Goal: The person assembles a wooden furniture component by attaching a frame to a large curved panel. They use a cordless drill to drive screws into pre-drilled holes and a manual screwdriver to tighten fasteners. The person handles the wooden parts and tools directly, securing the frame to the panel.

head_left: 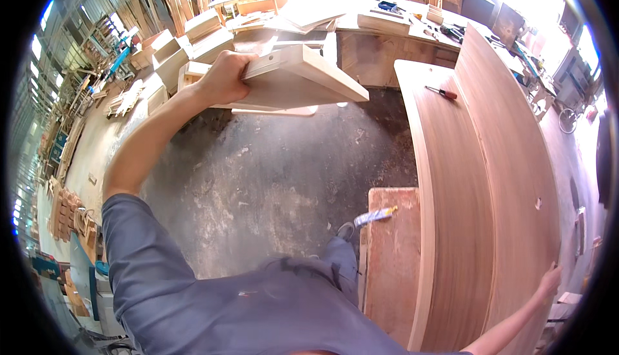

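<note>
Pale wooden panel (290, 84) is clamped in your left hand (224, 79), left of the long joined boards (458, 181); your right hand (549, 282), well apart, touches their right edge (whether it grips, I can't tell). Hold firmly, corners clear of those boards.

Pale wooden panel (296, 88): flat, thick-edged, small dark round spot near your grip; you hold it tilted, raised ahead, left of centre. Long wooden piece (480, 187): two grained, pinkish-brown boards meeting lengthwise at an angle; it runs along your right, outer edge under your touch.
</note>
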